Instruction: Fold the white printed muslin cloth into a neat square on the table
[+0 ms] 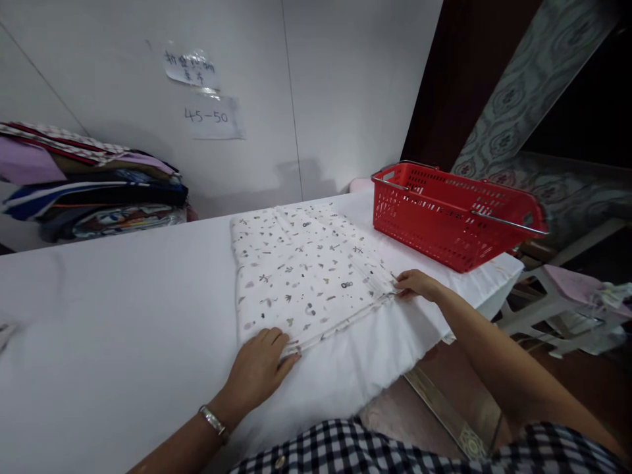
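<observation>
A white cloth [306, 270] with small scattered prints lies folded flat in several layers on the white-covered table. My left hand [261, 365] grips its near left corner, thumb below and fingers on top. At the near right corner, my right hand [417, 285] pinches the cloth's edge between thumb and fingers. The layered near edge runs between my two hands. What exactly lies under my fingertips is hidden.
A red plastic basket [444, 217] with metal handles stands at the table's right end. Folded fabrics [99, 181] are piled beyond the table at the left. Paper signs [212, 118] hang on the wall. A pink-topped stool [577, 283] stands right of the table [123, 329].
</observation>
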{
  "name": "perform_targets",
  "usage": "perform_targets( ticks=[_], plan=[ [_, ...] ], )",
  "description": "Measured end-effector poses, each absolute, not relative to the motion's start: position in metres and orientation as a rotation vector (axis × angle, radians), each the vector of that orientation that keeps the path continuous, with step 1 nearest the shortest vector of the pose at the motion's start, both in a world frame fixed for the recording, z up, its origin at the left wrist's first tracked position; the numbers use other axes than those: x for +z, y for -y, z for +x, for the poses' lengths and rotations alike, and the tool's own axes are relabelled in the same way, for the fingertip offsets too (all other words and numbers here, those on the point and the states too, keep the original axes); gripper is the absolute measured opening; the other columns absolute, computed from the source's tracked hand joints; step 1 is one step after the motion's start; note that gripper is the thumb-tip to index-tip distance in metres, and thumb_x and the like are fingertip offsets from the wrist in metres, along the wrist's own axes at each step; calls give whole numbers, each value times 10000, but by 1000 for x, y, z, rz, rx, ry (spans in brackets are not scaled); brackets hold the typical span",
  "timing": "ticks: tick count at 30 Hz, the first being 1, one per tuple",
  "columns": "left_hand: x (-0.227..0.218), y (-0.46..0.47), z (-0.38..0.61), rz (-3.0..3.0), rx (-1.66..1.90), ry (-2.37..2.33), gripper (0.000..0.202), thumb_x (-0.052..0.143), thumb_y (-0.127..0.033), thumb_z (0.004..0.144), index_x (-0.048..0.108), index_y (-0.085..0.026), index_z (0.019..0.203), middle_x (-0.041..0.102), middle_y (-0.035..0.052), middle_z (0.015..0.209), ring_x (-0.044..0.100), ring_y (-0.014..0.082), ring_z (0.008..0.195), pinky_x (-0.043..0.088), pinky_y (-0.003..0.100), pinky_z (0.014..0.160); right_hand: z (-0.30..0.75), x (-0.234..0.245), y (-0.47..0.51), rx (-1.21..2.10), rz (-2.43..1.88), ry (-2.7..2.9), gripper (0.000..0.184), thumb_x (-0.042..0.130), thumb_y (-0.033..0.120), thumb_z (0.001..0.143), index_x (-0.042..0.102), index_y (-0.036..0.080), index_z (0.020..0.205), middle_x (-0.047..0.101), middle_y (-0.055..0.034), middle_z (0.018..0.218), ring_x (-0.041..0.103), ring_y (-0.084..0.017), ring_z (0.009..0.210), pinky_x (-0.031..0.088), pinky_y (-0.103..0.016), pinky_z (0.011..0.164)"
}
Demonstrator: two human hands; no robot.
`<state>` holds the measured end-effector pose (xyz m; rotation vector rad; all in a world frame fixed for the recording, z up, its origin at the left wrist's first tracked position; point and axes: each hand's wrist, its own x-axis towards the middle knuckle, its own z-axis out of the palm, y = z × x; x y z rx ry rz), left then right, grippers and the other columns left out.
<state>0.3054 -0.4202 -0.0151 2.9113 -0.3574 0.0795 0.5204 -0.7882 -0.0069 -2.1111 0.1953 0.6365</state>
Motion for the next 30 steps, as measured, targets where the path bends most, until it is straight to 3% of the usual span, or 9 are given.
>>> perform_targets(
  ticks=[13, 22, 26, 30],
  plan=[
    [-22, 417, 306, 2885, 166, 397, 208, 446, -323, 881, 580, -193, 973, 578, 50, 945, 512, 213, 872, 422, 358, 743, 526, 1, 779, 623, -2515, -212, 142, 706, 241, 675, 607, 140, 689, 532, -1, 412, 525, -140, 386, 438, -236, 427],
    [-24, 416, 306, 2867, 195, 409, 208, 442, -329, 882, 577, -195, 965, 582, 55, 953, 518, 213, 876, 428, 358, 744, 530, 0, 784, 512, -2679, -130, 158, 672, 206, 681, 635, 143, 821, 585, -1, 513, 543, -122, 463, 403, -198, 445],
    [-24, 416, 305, 2852, 204, 409, 202, 445, -323, 880, 576, -198, 969, 584, 56, 965, 519, 213, 884, 428, 359, 755, 531, 0, 793, 400, -2740, -41, 69, 641, 178, 695, 648, 153, 759, 635, -11, 658, 570, -112, 592, 381, -178, 501],
    [-26, 415, 305, 2850, 201, 398, 189, 453, -309, 873, 578, -202, 967, 583, 56, 970, 518, 210, 883, 426, 359, 761, 530, -3, 794, 401, -2791, -12, 97, 663, 248, 695, 662, 151, 692, 625, -17, 620, 568, -132, 617, 365, -195, 514]
  ],
)
